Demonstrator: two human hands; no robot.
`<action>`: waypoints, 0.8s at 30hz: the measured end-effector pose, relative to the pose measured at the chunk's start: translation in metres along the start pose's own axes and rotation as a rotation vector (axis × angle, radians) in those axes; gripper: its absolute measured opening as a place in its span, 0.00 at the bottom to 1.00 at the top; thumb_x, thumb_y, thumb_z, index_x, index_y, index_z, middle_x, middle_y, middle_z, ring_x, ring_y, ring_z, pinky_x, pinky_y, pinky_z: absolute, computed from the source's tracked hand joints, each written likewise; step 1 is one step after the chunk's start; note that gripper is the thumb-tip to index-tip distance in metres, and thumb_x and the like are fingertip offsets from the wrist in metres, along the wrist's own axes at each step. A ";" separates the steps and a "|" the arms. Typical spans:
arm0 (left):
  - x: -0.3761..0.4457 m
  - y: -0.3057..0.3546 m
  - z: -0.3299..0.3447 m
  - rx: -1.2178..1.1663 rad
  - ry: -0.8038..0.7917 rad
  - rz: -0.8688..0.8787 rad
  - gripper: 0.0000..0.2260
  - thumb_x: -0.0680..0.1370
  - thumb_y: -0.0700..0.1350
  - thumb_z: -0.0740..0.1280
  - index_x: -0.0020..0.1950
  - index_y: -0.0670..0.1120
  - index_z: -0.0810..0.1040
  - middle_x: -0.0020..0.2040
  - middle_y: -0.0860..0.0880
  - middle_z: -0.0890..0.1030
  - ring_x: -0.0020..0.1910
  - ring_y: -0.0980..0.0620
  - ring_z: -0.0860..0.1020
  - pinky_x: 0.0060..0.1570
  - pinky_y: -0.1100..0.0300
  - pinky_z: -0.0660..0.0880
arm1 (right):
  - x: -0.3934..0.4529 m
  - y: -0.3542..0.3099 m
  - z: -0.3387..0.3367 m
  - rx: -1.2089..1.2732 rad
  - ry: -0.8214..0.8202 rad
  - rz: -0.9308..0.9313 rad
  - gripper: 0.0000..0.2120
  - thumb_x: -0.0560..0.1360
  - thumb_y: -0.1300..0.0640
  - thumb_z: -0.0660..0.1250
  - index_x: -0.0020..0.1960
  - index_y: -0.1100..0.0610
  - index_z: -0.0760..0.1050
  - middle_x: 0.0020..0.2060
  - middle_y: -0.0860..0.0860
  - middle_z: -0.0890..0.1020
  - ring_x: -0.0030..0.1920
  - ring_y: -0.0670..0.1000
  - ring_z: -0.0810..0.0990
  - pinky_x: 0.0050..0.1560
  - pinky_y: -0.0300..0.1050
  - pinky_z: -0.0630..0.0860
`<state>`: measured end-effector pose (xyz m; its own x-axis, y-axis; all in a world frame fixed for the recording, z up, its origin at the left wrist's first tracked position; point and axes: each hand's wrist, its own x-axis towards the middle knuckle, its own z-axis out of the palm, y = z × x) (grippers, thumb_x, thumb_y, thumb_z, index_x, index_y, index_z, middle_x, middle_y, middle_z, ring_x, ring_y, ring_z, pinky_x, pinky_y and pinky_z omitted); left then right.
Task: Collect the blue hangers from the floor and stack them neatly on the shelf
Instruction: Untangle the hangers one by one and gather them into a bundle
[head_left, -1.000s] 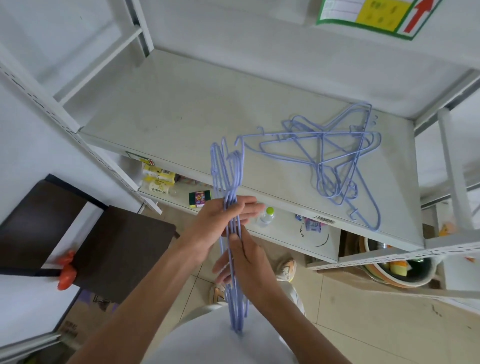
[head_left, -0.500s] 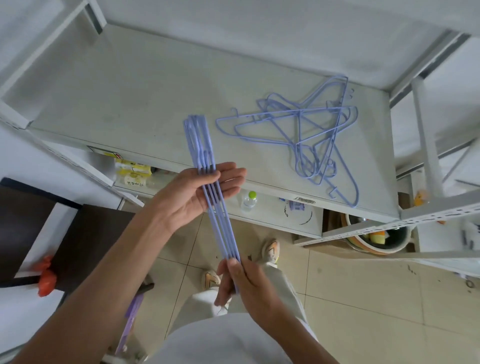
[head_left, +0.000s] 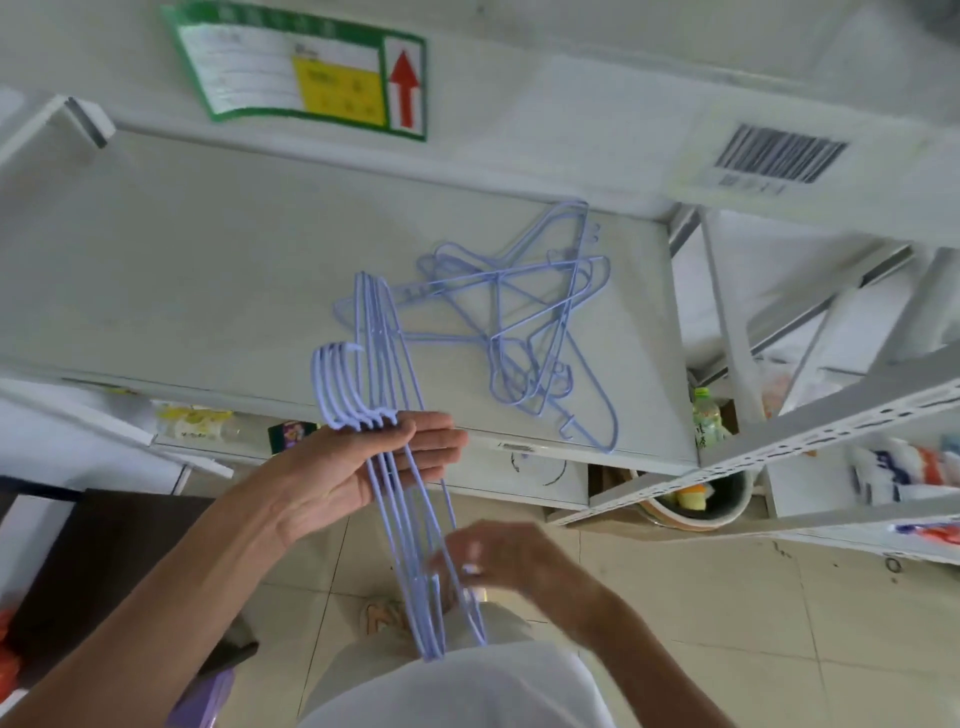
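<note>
Hangers (head_left: 397, 499), light, stiff, slippery wire: my left hand (head_left: 358, 470) is cradling them flat-fingered, my right hand (head_left: 498, 558), blurred, apparently pinching at five o'clock.

a green-bordered sign (head_left: 301, 67) with a yellow panel and a red up arrow hangs on the wall. a barcode label (head_left: 779, 156) sits on the upper beam at right. a green-capped bottle (head_left: 705, 418) stands on a lower level, near a bowl (head_left: 696, 501) holding food. yellow packets (head_left: 195, 422) lie at lower left. a dark board (head_left: 104, 561) rests above the tiled floor (head_left: 753, 623).
</note>
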<state>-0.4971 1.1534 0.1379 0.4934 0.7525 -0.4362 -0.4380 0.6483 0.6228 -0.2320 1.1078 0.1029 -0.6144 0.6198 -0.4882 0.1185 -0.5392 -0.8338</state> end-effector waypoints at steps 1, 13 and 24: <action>0.002 0.000 0.005 -0.004 -0.011 0.009 0.19 0.82 0.41 0.66 0.72 0.37 0.76 0.72 0.34 0.76 0.72 0.36 0.75 0.67 0.46 0.77 | 0.001 -0.012 -0.019 0.077 0.023 -0.056 0.15 0.81 0.60 0.66 0.61 0.70 0.78 0.58 0.68 0.83 0.59 0.62 0.84 0.64 0.62 0.77; 0.012 -0.027 0.014 -0.116 -0.016 0.055 0.21 0.82 0.43 0.68 0.74 0.36 0.74 0.74 0.33 0.74 0.73 0.35 0.74 0.67 0.48 0.76 | 0.147 -0.124 -0.159 -1.232 0.471 -0.240 0.20 0.80 0.61 0.64 0.69 0.48 0.78 0.65 0.46 0.81 0.61 0.53 0.81 0.62 0.50 0.77; -0.001 -0.022 -0.001 -0.130 0.011 0.113 0.23 0.81 0.46 0.70 0.73 0.36 0.75 0.72 0.33 0.76 0.72 0.35 0.75 0.68 0.46 0.76 | 0.190 -0.139 -0.169 -1.867 0.299 -0.430 0.12 0.83 0.51 0.64 0.64 0.47 0.80 0.53 0.52 0.82 0.49 0.61 0.85 0.45 0.55 0.80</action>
<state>-0.4886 1.1383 0.1245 0.4276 0.8220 -0.3760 -0.5843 0.5688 0.5789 -0.2329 1.3967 0.0824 -0.7161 0.6953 -0.0612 0.6951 0.7184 0.0275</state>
